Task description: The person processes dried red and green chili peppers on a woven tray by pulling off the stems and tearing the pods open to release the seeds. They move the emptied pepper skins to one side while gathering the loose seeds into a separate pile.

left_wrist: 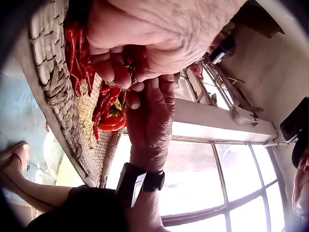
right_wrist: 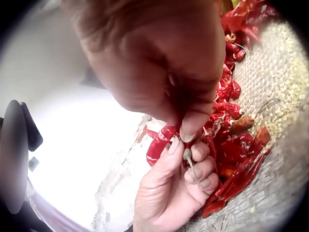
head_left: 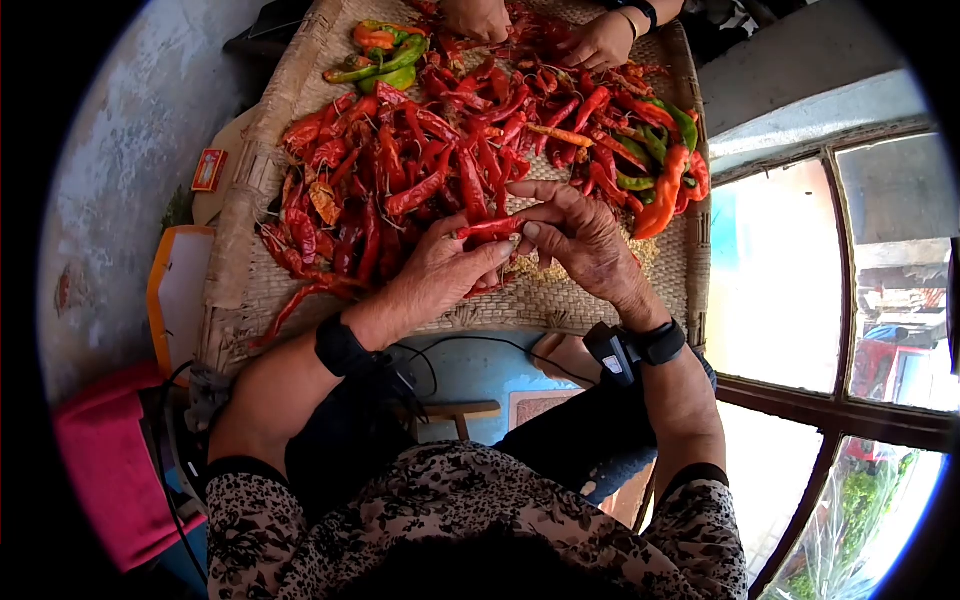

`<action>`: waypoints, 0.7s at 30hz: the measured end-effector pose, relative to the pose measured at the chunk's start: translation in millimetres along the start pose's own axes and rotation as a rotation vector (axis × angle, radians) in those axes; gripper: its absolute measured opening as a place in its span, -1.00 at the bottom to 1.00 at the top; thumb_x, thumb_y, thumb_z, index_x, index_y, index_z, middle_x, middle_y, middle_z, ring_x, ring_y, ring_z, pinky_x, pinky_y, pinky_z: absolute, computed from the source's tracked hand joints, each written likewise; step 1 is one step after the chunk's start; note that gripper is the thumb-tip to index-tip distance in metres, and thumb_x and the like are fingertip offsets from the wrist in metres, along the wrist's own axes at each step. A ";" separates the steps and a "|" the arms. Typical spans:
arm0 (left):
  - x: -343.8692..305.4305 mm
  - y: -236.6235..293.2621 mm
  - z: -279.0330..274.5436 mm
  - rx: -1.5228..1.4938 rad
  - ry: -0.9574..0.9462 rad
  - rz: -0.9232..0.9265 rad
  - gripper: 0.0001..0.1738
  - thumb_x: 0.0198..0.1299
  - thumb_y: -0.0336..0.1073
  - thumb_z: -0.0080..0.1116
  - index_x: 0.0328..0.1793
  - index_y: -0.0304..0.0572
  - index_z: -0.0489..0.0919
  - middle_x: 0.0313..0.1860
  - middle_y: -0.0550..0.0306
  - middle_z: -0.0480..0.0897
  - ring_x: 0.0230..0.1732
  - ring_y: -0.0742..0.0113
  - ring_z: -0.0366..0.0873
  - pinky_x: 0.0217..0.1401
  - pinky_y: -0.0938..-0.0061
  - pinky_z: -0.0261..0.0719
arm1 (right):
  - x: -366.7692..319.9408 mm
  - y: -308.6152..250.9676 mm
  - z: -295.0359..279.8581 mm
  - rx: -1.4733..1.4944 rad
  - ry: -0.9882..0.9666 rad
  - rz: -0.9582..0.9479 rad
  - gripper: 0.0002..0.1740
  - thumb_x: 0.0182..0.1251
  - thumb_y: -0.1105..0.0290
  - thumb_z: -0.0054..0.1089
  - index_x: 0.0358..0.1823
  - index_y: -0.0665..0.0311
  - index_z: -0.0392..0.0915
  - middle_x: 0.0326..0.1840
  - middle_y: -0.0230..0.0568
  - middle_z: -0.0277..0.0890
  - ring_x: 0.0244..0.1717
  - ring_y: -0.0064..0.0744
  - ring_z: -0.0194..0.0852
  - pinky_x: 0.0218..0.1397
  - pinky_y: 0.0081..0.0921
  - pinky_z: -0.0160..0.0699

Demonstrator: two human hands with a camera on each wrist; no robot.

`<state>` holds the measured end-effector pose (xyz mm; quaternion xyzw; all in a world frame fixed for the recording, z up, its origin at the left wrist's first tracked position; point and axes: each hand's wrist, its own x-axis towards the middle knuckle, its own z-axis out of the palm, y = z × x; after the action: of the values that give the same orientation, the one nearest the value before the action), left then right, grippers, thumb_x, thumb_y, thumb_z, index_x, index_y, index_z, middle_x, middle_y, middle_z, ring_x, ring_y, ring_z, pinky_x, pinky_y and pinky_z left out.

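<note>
A red chili pepper [head_left: 490,229] lies across the left hand [head_left: 440,275], which grips it with curled fingers and thumb. The right hand [head_left: 592,250] pinches its stem end between thumb and forefinger. In the right wrist view the greenish stem [right_wrist: 188,155] shows between the left hand [right_wrist: 169,193] and the fingertips of the right hand [right_wrist: 159,58]. Fingers of both hands meet in the left wrist view, the left hand [left_wrist: 159,34] above the right hand [left_wrist: 149,121]. Red peppers [head_left: 385,160] are heaped just beyond the hands.
A woven tray [head_left: 400,322] holds the peppers, some green ones [head_left: 400,75] and loose seeds [head_left: 640,260]. Another person's hands [head_left: 600,42] reach in at its far side. An orange-edged box [head_left: 180,290] stands left; a window [head_left: 780,270] is on the right.
</note>
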<state>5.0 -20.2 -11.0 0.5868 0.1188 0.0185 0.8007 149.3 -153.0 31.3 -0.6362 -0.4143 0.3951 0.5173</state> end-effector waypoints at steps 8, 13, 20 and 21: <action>-0.4 -6.1 -0.2 0.049 0.040 0.006 -0.75 0.38 -0.19 0.04 0.03 -0.20 0.46 -0.34 0.32 0.49 -0.38 0.61 0.43 -0.32 0.62 0.49 | 26.4 18.3 -81.8 -1.113 0.936 -0.453 -0.60 0.38 0.33 0.13 0.16 0.39 0.43 -0.07 0.00 0.52 -0.18 -0.16 0.55 -0.18 -0.35 0.56; -3.2 4.7 5.4 0.164 0.021 -0.004 -0.73 0.41 -0.17 -0.01 -0.01 -0.23 0.49 -0.40 0.29 0.49 -0.44 0.61 0.44 -0.35 0.62 0.50 | 4.2 7.7 -15.1 -0.503 0.146 -0.099 -0.53 0.31 0.05 0.23 -0.07 0.38 0.60 -0.25 -0.09 0.59 -0.16 -0.28 0.62 -0.14 -0.37 0.60; -0.6 -7.4 3.0 0.297 -0.002 -0.010 -0.72 0.41 -0.19 -0.02 0.00 -0.29 0.48 -0.39 0.26 0.51 -0.40 0.59 0.49 -0.32 0.59 0.55 | 8.5 16.1 -5.5 -0.279 0.059 -0.082 -0.76 0.32 0.29 0.25 -0.24 0.36 0.56 -0.44 -0.31 0.55 -0.38 -0.53 0.53 -0.41 -0.56 0.53; -1.1 -7.6 4.1 0.241 -0.003 0.003 -0.72 0.41 -0.20 -0.03 0.00 -0.30 0.48 -0.38 0.25 0.52 -0.40 0.59 0.50 -0.31 0.59 0.56 | 9.0 10.5 -13.2 -0.203 0.048 0.089 -0.81 0.33 0.33 0.23 -0.25 0.34 0.56 -0.47 -0.35 0.53 -0.42 -0.59 0.50 -0.43 -0.61 0.49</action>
<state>3.9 -26.6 -16.8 0.6791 0.1180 0.0046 0.7244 165.9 -150.3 22.3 -0.7124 -0.4109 0.3585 0.4417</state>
